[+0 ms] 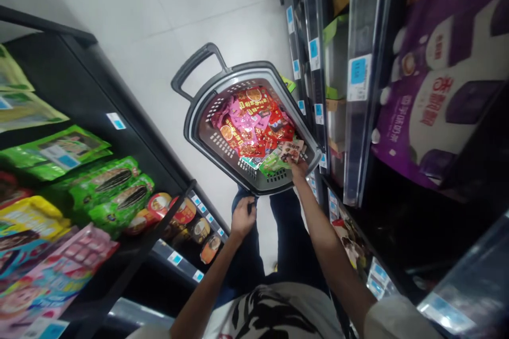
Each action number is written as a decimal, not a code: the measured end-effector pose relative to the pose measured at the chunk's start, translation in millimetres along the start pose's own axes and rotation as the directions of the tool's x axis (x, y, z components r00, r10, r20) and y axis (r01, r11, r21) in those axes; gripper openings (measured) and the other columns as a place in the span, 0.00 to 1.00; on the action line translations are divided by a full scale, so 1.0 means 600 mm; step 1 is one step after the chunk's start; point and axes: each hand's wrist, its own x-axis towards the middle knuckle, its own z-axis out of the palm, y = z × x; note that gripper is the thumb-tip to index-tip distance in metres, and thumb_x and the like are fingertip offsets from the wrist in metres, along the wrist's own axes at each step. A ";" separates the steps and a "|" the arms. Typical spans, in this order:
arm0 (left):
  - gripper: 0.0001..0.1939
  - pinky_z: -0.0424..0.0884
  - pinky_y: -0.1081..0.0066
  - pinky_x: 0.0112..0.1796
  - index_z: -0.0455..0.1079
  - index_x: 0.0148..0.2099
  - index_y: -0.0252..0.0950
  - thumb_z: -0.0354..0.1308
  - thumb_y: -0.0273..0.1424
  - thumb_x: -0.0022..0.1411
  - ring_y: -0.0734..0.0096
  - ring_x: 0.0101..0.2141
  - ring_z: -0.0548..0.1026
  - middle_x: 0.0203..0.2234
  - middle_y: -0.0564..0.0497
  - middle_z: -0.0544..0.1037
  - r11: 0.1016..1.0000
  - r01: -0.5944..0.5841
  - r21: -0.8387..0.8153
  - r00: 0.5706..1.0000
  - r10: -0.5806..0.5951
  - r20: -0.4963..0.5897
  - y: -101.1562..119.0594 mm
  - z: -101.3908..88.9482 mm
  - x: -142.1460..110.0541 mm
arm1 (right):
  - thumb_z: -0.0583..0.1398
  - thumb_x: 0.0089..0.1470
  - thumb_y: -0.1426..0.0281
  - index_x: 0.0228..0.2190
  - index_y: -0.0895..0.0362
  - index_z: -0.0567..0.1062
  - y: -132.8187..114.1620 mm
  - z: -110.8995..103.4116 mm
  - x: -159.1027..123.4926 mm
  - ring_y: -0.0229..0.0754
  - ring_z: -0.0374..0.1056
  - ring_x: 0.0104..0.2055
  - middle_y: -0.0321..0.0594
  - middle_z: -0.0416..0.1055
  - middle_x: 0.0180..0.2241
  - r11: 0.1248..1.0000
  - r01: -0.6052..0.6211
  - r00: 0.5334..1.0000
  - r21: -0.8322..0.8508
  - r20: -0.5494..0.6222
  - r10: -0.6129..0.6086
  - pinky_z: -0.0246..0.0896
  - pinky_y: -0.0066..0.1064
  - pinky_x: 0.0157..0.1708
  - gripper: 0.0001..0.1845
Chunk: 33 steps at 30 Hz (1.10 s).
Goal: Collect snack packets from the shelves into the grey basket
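Observation:
A dark grey shopping basket with a pale inner rim is in front of my legs, its handle folded out to the far left. Red and pink snack packets fill its middle, and a green packet lies at the near right. My right hand reaches over the near right rim and pinches a small pale snack packet above the green one. Just outside the near rim, by my knee, my left hand is loosely curled with its thumb apart and nothing visible in it.
To the left, a black shelf holds green seed bags, a pink pack and round-lidded cups. Close on the right, shelves with price tags carry a large purple pack. Pale floor stretches ahead.

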 end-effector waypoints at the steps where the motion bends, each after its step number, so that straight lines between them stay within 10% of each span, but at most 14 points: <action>1: 0.16 0.71 0.57 0.60 0.72 0.56 0.38 0.52 0.29 0.68 0.58 0.55 0.76 0.51 0.43 0.79 0.996 0.019 -0.088 1.000 -0.020 -0.014 0.013 -0.004 0.010 | 0.71 0.44 0.62 0.40 0.60 0.78 -0.002 -0.017 -0.022 0.50 0.79 0.40 0.46 0.83 0.36 0.996 -0.001 0.999 0.084 0.036 -0.002 0.76 0.43 0.43 0.22; 5: 0.30 0.73 0.60 0.59 0.63 0.66 0.35 0.61 0.39 0.66 0.59 0.58 0.74 0.58 0.40 0.75 0.878 0.057 -0.476 0.998 -0.051 0.025 0.065 -0.022 0.058 | 0.75 0.36 0.61 0.38 0.57 0.81 -0.010 -0.074 -0.114 0.48 0.79 0.37 0.41 0.83 0.37 0.921 -0.052 0.970 0.387 0.240 -0.047 0.76 0.43 0.44 0.25; 10: 0.37 0.72 0.61 0.57 0.67 0.65 0.33 0.70 0.42 0.58 0.54 0.56 0.76 0.57 0.40 0.78 0.674 0.105 -0.731 0.915 0.223 0.337 0.102 -0.049 0.098 | 0.75 0.40 0.61 0.34 0.56 0.83 -0.033 -0.094 -0.205 0.49 0.79 0.36 0.40 0.82 0.33 0.947 -0.076 0.874 0.313 0.478 -0.088 0.75 0.40 0.41 0.19; 18: 0.24 0.72 0.71 0.40 0.78 0.43 0.32 0.73 0.47 0.54 0.66 0.37 0.79 0.38 0.47 0.84 0.608 0.130 -0.783 0.967 0.095 0.234 0.101 -0.038 0.096 | 0.73 0.44 0.63 0.37 0.55 0.79 -0.040 -0.072 -0.271 0.46 0.76 0.34 0.39 0.81 0.33 0.974 0.123 0.977 0.188 0.149 -0.152 0.72 0.37 0.37 0.18; 22: 0.32 0.74 0.70 0.39 0.77 0.47 0.33 0.79 0.43 0.43 0.66 0.35 0.80 0.38 0.47 0.85 0.524 0.214 -0.824 0.953 0.075 0.295 0.089 -0.027 0.097 | 0.72 0.45 0.62 0.36 0.54 0.79 -0.032 -0.069 -0.276 0.45 0.74 0.34 0.37 0.80 0.33 0.974 0.113 0.957 0.195 0.242 -0.159 0.71 0.34 0.35 0.16; 29: 0.34 0.77 0.60 0.51 0.79 0.51 0.32 0.81 0.38 0.41 0.55 0.44 0.83 0.45 0.42 0.85 0.551 0.238 -0.799 0.944 0.062 0.324 0.055 -0.075 0.067 | 0.75 0.42 0.59 0.24 0.55 0.75 -0.030 -0.087 -0.271 0.37 0.66 0.24 0.30 0.71 0.22 0.985 0.108 0.711 0.133 0.682 -0.170 0.60 0.26 0.24 0.17; 31: 0.33 0.77 0.57 0.52 0.80 0.48 0.31 0.81 0.38 0.40 0.53 0.44 0.83 0.43 0.41 0.85 0.560 0.226 -0.797 0.963 -0.004 0.270 0.048 -0.092 0.058 | 0.73 0.46 0.55 0.30 0.55 0.80 -0.036 -0.081 -0.247 0.40 0.71 0.30 0.34 0.77 0.29 0.981 0.113 0.598 0.161 0.777 -0.196 0.66 0.28 0.29 0.18; 33: 0.33 0.77 0.56 0.53 0.80 0.47 0.30 0.81 0.40 0.39 0.52 0.43 0.84 0.42 0.40 0.86 0.546 0.200 -0.813 0.979 -0.083 0.186 0.039 -0.106 0.052 | 0.67 0.55 0.50 0.41 0.54 0.82 -0.049 -0.061 -0.201 0.46 0.76 0.44 0.40 0.80 0.42 0.960 0.156 0.605 0.232 0.746 -0.278 0.72 0.34 0.42 0.22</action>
